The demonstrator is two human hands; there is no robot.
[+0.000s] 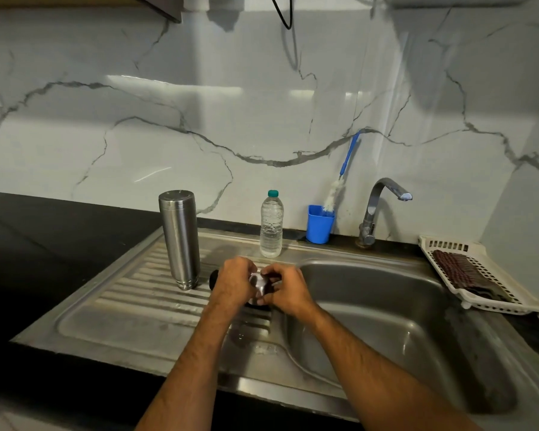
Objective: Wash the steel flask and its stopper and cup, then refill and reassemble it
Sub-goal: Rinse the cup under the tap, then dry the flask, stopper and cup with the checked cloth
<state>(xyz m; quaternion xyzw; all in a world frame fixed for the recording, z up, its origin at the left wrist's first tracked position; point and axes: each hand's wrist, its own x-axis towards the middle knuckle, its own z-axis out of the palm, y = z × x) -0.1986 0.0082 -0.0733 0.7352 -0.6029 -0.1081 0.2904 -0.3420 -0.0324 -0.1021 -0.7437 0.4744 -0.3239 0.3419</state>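
Basically one view, head cam, looking down at a steel sink unit.

Both hands meet over the ribbed drainboard (131,293), just left of the basin (386,321). Left hand (232,283) and right hand (285,289) are both curled round a small shiny steel piece (259,284). It's most likely the flask's cup, possibly with the stopper, but too much is covered to say which. The opposed grip looks like twisting or rubbing. Working over the drainboard makes sense, since drips run off into the basin.

A dark round part (213,279) peeks out just behind the left hand on the drainboard. Could be the stopper, can't confirm.

The flask (181,241) stands on the drainboard left of the hands, apart from them. Its top looks flat and closed, and I'd guess it's upside down to drain, but I can't tell for sure.

A plastic water bottle (271,225), capped and mostly full, stands at the back edge of the sink unit. Probably the refill source, parked within reach.

A blue holder (319,223) with a bottle brush (339,181) leaning on the wall sits beside the tap (383,206). The tap is off, no water visible.

A white drying rack (486,275) holding something dark sits on the black bench (44,244) to the right.

Stage estimate: handling the small parts, refill and reassembly still ahead.
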